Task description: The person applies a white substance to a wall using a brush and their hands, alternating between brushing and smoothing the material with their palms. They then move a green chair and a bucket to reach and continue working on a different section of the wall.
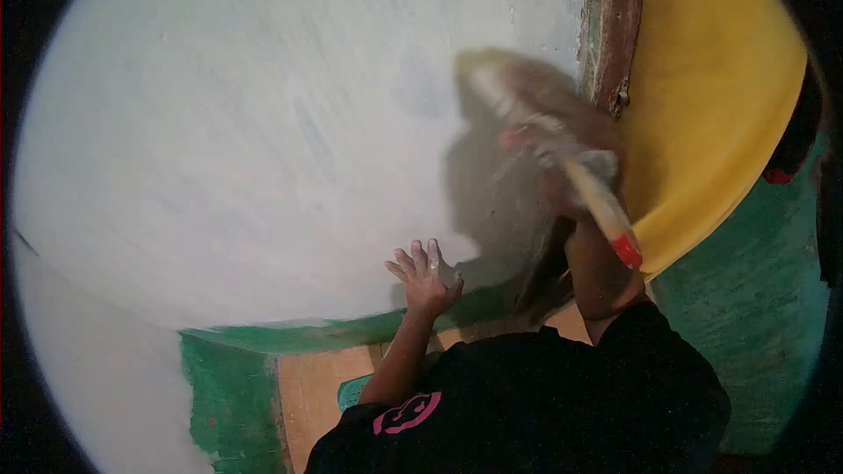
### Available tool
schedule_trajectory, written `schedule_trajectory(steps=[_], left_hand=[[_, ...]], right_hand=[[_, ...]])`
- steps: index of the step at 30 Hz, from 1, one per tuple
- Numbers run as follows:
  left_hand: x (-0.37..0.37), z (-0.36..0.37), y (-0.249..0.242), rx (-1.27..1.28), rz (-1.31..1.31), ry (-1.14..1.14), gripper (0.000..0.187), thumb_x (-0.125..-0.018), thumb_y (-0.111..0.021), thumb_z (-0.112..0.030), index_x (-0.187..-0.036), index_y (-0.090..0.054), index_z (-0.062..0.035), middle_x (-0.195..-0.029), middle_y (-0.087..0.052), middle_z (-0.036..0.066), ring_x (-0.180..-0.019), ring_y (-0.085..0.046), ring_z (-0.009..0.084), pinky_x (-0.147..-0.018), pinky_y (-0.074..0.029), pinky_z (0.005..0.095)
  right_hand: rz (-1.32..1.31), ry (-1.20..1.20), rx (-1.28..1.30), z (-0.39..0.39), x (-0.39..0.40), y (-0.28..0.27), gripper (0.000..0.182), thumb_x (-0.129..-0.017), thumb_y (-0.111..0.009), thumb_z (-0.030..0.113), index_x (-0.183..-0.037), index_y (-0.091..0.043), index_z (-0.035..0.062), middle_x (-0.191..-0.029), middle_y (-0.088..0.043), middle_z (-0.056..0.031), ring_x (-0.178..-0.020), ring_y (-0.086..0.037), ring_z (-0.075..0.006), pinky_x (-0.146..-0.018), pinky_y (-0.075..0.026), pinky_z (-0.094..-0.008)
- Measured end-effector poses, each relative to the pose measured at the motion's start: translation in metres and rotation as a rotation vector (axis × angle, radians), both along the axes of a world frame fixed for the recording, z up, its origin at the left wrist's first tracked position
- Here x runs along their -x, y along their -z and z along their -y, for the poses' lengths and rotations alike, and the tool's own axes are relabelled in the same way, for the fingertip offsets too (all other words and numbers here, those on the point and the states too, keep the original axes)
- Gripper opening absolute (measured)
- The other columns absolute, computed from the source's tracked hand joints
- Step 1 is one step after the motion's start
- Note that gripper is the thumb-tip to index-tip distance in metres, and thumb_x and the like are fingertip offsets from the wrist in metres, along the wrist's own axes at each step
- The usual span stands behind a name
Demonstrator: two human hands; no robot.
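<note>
A paintbrush [601, 204] with a pale wooden handle and red end is in my right hand [566, 136], smeared by motion. Its bristle end points up and left, close over the white-painted wall [263, 140], and throws a shadow there. My fingers wrap round the brush near its ferrule, with white smears on them. Lower down, my left hand [426, 279] has its fingers spread against the wall, near the bottom of the white area. White paint marks its fingertips.
A brown wooden frame [615, 44] borders the wall on the right, with a yellow cloth [711, 96] hanging beside it. Green paint [228, 395] shows along the wall's lower part. Below lie a tan tiled floor [329, 373] and a teal perforated object [351, 392].
</note>
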State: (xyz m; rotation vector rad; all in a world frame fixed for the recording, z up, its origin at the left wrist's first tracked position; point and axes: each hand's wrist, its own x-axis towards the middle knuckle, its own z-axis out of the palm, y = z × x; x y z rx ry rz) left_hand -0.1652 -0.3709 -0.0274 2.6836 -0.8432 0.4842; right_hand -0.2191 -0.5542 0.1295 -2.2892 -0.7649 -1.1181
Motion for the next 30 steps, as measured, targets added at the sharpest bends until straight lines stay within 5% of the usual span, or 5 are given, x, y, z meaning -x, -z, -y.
schedule_trajectory(steps=[5,11,17,28,30], left_hand=[[0.004,0.003,-0.008,0.025,-0.010,0.003,0.086,-0.074,-0.065,-0.043,-0.139,-0.029,0.0002,-0.142,-0.017,0.035,-0.132,-0.002,0.0571,-0.102,0.001,0.0687],[-0.021,0.036,0.058,0.702,0.089,0.256,0.072,-0.072,-0.072,-0.016,-0.132,-0.036,-0.0033,-0.132,-0.031,0.031,-0.121,-0.038,0.0437,-0.093,-0.041,0.0523],[-0.032,0.066,-0.046,0.708,0.715,0.316,0.082,-0.071,-0.074,-0.017,-0.137,-0.028,-0.0017,-0.130,-0.032,0.022,-0.118,-0.039,0.0377,-0.098,-0.036,0.0500],[-0.019,0.036,-0.169,0.477,0.516,0.409,0.032,-0.064,-0.073,-0.005,-0.094,-0.071,-0.0151,-0.100,-0.062,0.009,-0.092,-0.060,0.0310,-0.082,-0.050,0.0389],[-0.016,0.032,-0.130,0.865,-0.331,0.377,0.035,-0.065,-0.071,-0.004,-0.097,-0.071,-0.0173,-0.109,-0.062,0.010,-0.093,-0.064,0.0291,-0.078,-0.054,0.0357]], right_hand=[[0.235,0.171,-0.099,0.012,-0.018,-0.012,0.017,-0.085,-0.058,0.018,-0.099,-0.065,0.0142,-0.125,-0.058,-0.0048,-0.121,-0.050,-0.0253,-0.107,-0.030,-0.0457],[-0.018,-0.102,-0.018,0.020,-0.064,0.116,0.020,-0.080,-0.063,0.021,-0.098,-0.066,0.0118,-0.120,-0.060,-0.0067,-0.119,-0.051,-0.0251,-0.104,-0.034,-0.0437],[-0.104,-0.399,-0.118,0.057,-0.098,0.066,0.031,-0.075,-0.067,0.014,-0.106,-0.063,0.0103,-0.117,-0.061,-0.0088,-0.117,-0.052,-0.0263,-0.096,-0.044,-0.0368],[-0.126,-0.264,0.073,0.036,-0.068,-0.001,0.036,-0.068,-0.068,0.011,-0.103,-0.062,0.0063,-0.109,-0.061,-0.0075,-0.106,-0.057,-0.0264,-0.092,-0.043,-0.0432],[-0.273,-0.240,0.092,0.037,-0.070,0.016,0.035,-0.069,-0.069,0.013,-0.102,-0.061,0.0058,-0.108,-0.060,-0.0065,-0.110,-0.054,-0.0257,-0.093,-0.041,-0.0452]])
